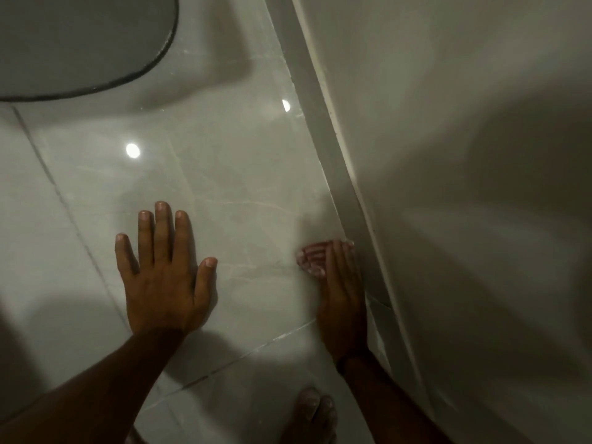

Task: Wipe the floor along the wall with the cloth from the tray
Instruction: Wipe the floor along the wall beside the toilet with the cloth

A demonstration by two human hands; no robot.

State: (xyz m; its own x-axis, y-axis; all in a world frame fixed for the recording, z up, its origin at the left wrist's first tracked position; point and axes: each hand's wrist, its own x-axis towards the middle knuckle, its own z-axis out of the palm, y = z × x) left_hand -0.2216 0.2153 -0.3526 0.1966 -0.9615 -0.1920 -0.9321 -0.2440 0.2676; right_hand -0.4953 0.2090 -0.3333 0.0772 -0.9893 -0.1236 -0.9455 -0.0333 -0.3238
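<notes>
Foot [312, 415]: bare, bottom centre.
Left hand [165, 277]: I see it flat, fingers spread, empty on the floor [224, 174].
Right hand [341, 293]: right of centre, pressing the pink cloth [309, 257] against the skirting [339, 174].
Mat [80, 43]: upper left.

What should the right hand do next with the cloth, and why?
Probably slide the right hand forward along the skirting, keeping the cloth pressed down. The pinkish cloth sits under its fingers right at the wall edge, the tiled floor ahead beside the wall lies bare, and the left hand is planted flat as a brace.
</notes>
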